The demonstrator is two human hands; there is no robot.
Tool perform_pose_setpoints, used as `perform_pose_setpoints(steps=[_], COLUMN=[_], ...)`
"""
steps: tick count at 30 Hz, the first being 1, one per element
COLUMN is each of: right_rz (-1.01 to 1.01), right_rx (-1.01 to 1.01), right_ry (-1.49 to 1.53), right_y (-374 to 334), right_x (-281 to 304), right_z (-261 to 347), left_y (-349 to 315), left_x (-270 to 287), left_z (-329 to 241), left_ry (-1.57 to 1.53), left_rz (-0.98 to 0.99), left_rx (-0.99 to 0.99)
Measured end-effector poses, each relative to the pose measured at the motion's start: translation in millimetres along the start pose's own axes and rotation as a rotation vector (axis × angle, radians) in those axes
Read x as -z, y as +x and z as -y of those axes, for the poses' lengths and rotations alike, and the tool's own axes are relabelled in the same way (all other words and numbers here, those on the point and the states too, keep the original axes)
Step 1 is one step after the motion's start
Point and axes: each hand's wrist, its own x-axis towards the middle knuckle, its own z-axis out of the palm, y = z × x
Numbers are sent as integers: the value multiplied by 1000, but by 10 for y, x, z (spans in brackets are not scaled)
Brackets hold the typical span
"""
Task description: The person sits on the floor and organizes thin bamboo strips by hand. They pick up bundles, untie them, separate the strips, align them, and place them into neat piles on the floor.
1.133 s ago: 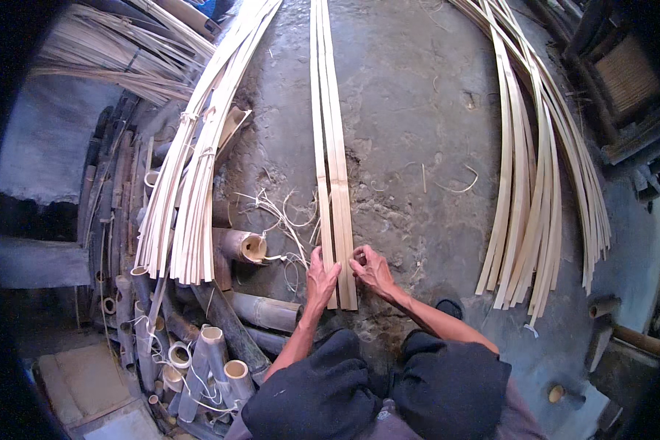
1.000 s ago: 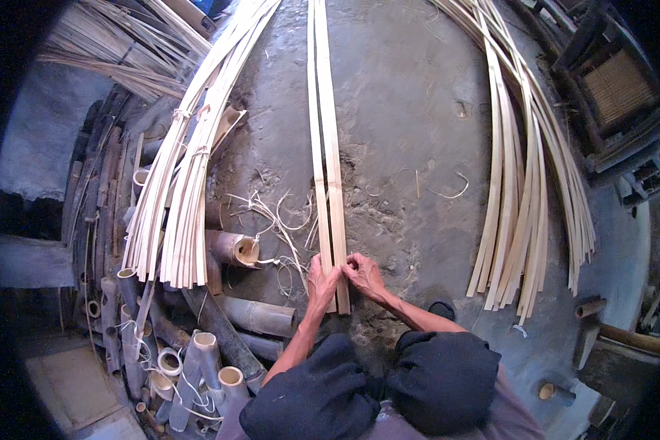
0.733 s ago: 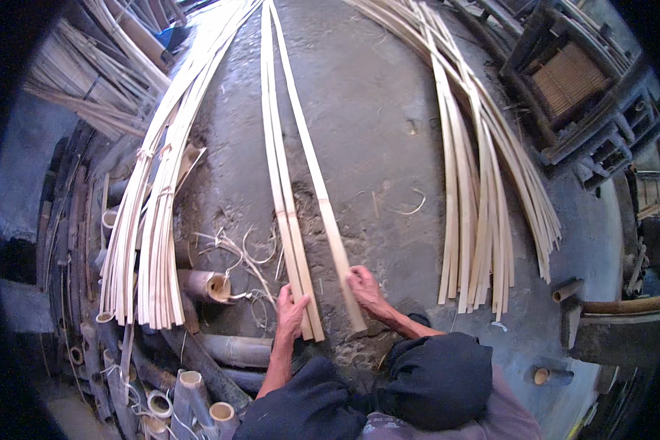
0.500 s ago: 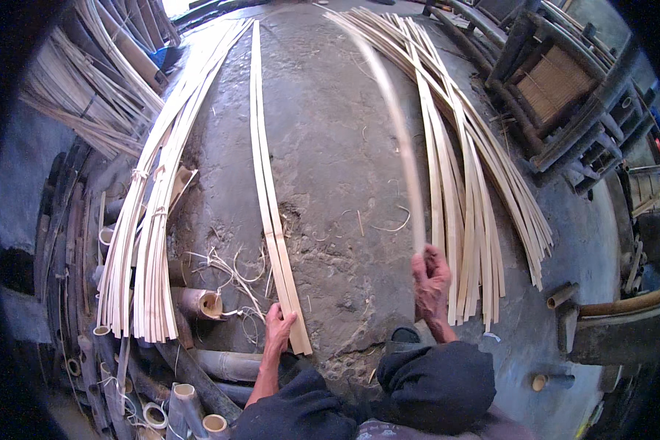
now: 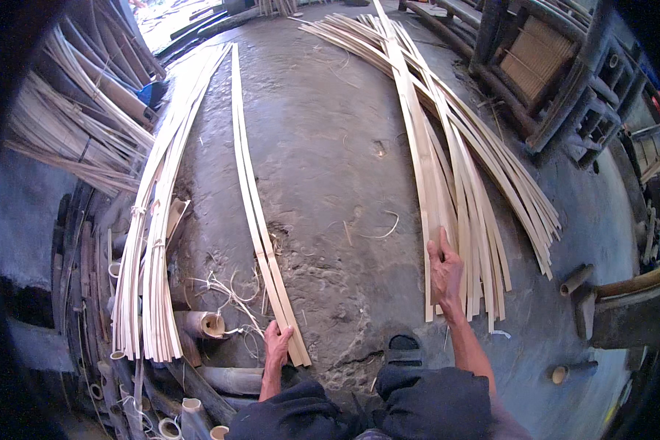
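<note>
Along the rough grey floor's (image 5: pixel 330 154) left edge: tied strip bundles (image 5: pixel 159 301), cut bamboo tubes (image 5: pixel 231 380) near the left corner. Far right corner: dark bamboo furniture (image 5: pixel 539 55), woven panel. Wide lane of floor between paired strips (image 5: pixel 258 251) and right-hand strip pile (image 5: pixel 480 253). Left hand (image 5: pixel 277 341) at pair's near end, thumb over edge; can't tell if fingers clamp. Right hand (image 5: pixel 446 275): thumb and fingers closed on pale strip (image 5: pixel 436 209) above pile.
</note>
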Motion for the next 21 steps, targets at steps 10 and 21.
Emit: perform_pose_setpoints(steps=[10, 21], right_rz=[55, 771], right_rx=[-116, -35], right_ry=[-214, 289], right_y=[82, -950], right_x=[-8, -1186], right_z=[-645, -526], left_y=[-90, -394], left_x=[-101, -901], left_z=[-277, -723], left_ry=[-64, -308], left_rz=[3, 310], left_rx=[40, 207])
